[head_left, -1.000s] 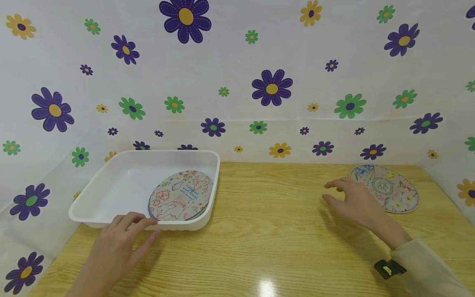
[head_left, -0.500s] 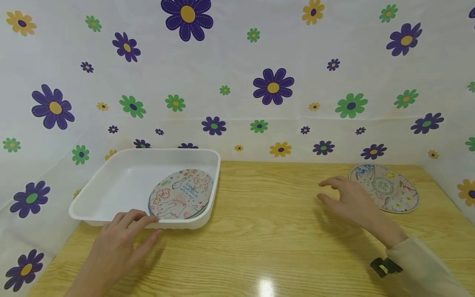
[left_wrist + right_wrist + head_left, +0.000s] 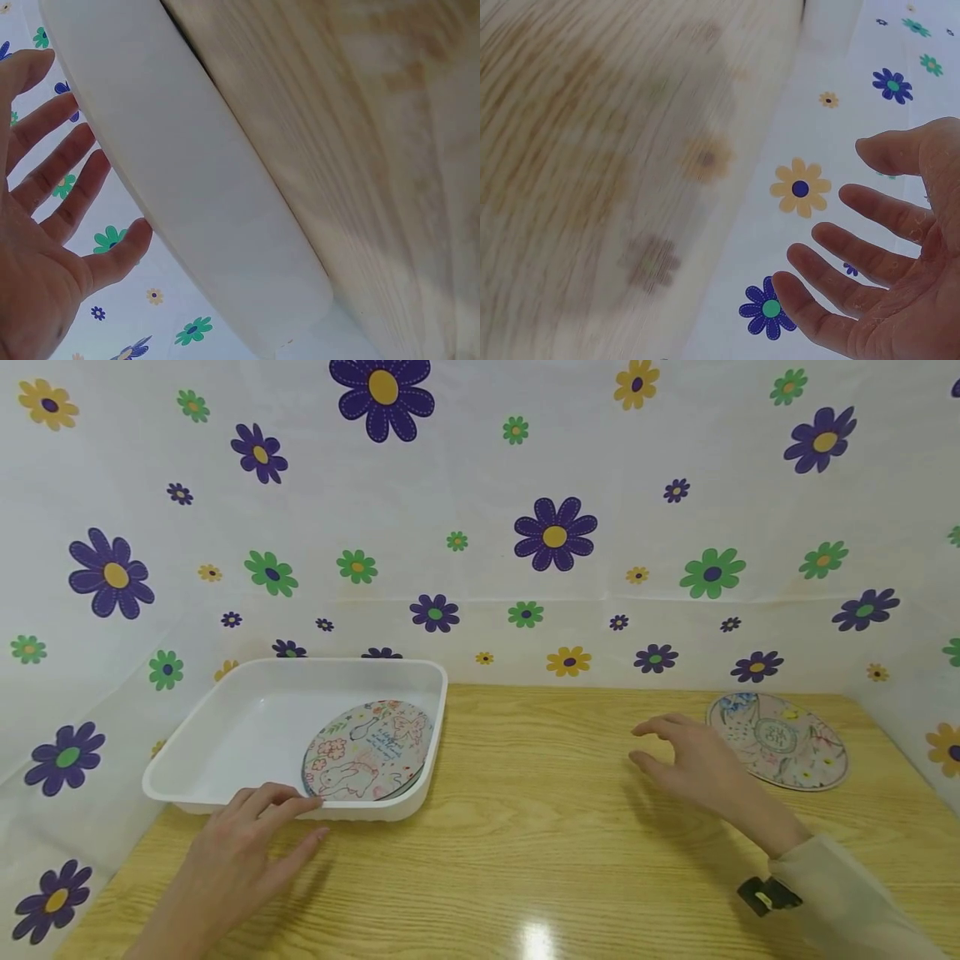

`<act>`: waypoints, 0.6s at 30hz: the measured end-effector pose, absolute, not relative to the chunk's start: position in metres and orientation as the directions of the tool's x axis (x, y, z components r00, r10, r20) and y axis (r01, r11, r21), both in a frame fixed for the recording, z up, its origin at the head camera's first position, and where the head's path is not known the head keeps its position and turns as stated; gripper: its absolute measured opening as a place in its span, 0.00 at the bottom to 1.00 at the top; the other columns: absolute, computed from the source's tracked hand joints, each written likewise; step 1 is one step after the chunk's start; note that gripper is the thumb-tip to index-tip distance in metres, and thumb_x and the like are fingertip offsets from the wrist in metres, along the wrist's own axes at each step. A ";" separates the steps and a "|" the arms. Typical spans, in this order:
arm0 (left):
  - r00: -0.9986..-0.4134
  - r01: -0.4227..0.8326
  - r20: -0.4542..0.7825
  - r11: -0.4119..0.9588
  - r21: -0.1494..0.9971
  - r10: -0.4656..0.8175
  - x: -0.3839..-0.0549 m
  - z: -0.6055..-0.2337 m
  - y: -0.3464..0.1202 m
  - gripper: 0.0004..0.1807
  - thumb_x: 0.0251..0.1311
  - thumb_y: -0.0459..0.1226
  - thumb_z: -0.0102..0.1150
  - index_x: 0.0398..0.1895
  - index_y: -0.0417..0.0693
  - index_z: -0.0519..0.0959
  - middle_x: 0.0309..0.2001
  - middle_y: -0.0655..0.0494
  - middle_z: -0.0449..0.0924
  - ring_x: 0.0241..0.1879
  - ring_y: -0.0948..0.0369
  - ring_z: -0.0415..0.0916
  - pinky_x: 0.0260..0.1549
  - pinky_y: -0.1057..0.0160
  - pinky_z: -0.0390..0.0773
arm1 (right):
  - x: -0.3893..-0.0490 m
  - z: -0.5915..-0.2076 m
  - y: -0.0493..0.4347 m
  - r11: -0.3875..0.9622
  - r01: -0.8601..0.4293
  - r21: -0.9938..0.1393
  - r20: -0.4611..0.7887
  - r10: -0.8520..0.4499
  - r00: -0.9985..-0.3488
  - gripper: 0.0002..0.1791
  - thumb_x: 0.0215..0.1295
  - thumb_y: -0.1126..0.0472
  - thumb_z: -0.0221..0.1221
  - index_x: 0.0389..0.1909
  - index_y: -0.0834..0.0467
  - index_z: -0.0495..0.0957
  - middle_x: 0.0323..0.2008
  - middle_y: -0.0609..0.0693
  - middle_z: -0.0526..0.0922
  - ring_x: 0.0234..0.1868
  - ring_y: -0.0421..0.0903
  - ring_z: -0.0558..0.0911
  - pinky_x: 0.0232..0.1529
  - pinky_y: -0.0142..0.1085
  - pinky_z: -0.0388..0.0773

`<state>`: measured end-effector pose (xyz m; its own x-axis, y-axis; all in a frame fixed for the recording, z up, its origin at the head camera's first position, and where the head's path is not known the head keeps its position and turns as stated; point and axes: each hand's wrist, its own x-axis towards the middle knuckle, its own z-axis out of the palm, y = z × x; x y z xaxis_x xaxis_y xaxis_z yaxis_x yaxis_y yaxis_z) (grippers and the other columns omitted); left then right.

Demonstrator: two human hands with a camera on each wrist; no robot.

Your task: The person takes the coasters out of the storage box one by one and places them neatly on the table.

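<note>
Left hand (image 3: pixel 240 843): fingers spread, touching the near rim of the tray (image 3: pixel 360 811); no grip seen.
Right hand (image 3: pixel 693 768): loosely spread, empty, above the tabletop (image 3: pixel 525 793).
Bunny mat (image 3: pixel 367 752): inside tray, right side.
Flower mat (image 3: pixel 787 743): on tabletop, beside right hand.
Step, judged: steadying tray.
Next, judged: lifting flower mat would need an edge pinch.
Wrist views: bare right palm, hidden from head; no mats.

High head view forward and down, close wrist views, flowered cloth (image 3: pixel 465 477) in all.
</note>
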<state>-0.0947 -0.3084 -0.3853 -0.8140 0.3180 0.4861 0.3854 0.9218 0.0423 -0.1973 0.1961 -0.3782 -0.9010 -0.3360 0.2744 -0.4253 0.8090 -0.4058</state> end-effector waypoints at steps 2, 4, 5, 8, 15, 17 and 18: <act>-0.817 0.384 0.482 0.922 0.045 0.317 -0.095 -0.385 -0.308 0.21 0.46 0.43 0.80 0.46 0.54 0.87 0.42 0.56 0.83 0.43 0.53 0.80 0.42 0.47 0.84 | -0.198 -0.378 0.195 0.804 -0.434 -0.407 0.281 -0.342 -0.897 0.17 0.67 0.57 0.66 0.52 0.62 0.83 0.55 0.65 0.84 0.52 0.65 0.85 0.51 0.58 0.82; -0.820 0.381 0.477 0.924 0.046 0.314 -0.095 -0.384 -0.308 0.21 0.46 0.43 0.80 0.46 0.54 0.87 0.42 0.56 0.84 0.43 0.53 0.80 0.42 0.47 0.84 | -0.198 -0.379 0.194 0.801 -0.437 -0.409 0.284 -0.343 -0.895 0.17 0.67 0.57 0.66 0.52 0.62 0.83 0.54 0.65 0.84 0.52 0.65 0.85 0.51 0.58 0.82; -0.822 0.378 0.475 0.925 0.044 0.314 -0.095 -0.384 -0.307 0.21 0.47 0.43 0.80 0.46 0.54 0.87 0.42 0.56 0.84 0.42 0.53 0.80 0.42 0.47 0.84 | -0.198 -0.379 0.194 0.801 -0.436 -0.409 0.285 -0.342 -0.895 0.17 0.67 0.58 0.66 0.52 0.62 0.83 0.54 0.65 0.84 0.51 0.65 0.85 0.50 0.58 0.82; -0.827 0.369 0.469 0.929 0.039 0.309 -0.094 -0.383 -0.307 0.21 0.47 0.44 0.80 0.47 0.54 0.88 0.42 0.57 0.84 0.42 0.54 0.80 0.41 0.49 0.84 | -0.198 -0.381 0.194 0.807 -0.429 -0.406 0.287 -0.333 -0.898 0.17 0.66 0.58 0.66 0.52 0.62 0.83 0.54 0.65 0.85 0.51 0.65 0.85 0.50 0.58 0.82; -0.828 0.371 0.469 0.927 0.046 0.308 -0.091 -0.383 -0.307 0.21 0.50 0.44 0.78 0.49 0.53 0.88 0.42 0.58 0.85 0.40 0.57 0.80 0.38 0.51 0.83 | -0.198 -0.384 0.194 0.814 -0.424 -0.397 0.291 -0.326 -0.899 0.16 0.66 0.58 0.66 0.50 0.62 0.83 0.53 0.65 0.85 0.50 0.65 0.85 0.49 0.58 0.83; -0.818 0.381 0.483 0.923 0.046 0.313 -0.090 -0.384 -0.307 0.21 0.50 0.43 0.78 0.49 0.53 0.88 0.42 0.59 0.84 0.40 0.58 0.79 0.37 0.52 0.83 | -0.198 -0.384 0.193 0.816 -0.421 -0.395 0.287 -0.326 -0.901 0.16 0.67 0.57 0.65 0.51 0.61 0.83 0.54 0.65 0.85 0.51 0.65 0.85 0.49 0.57 0.83; -0.813 0.385 0.490 0.922 0.047 0.314 -0.090 -0.384 -0.307 0.21 0.49 0.43 0.78 0.49 0.53 0.88 0.42 0.59 0.84 0.40 0.58 0.79 0.37 0.52 0.83 | -0.198 -0.385 0.193 0.817 -0.421 -0.395 0.286 -0.326 -0.901 0.16 0.67 0.57 0.65 0.51 0.61 0.83 0.54 0.65 0.85 0.51 0.65 0.85 0.49 0.57 0.83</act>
<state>-0.0902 -0.3075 -0.3844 -0.8130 0.3144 0.4900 0.3849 0.9218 0.0472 -0.1979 0.1931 -0.3846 -0.9009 -0.3264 0.2861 -0.4212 0.8166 -0.3946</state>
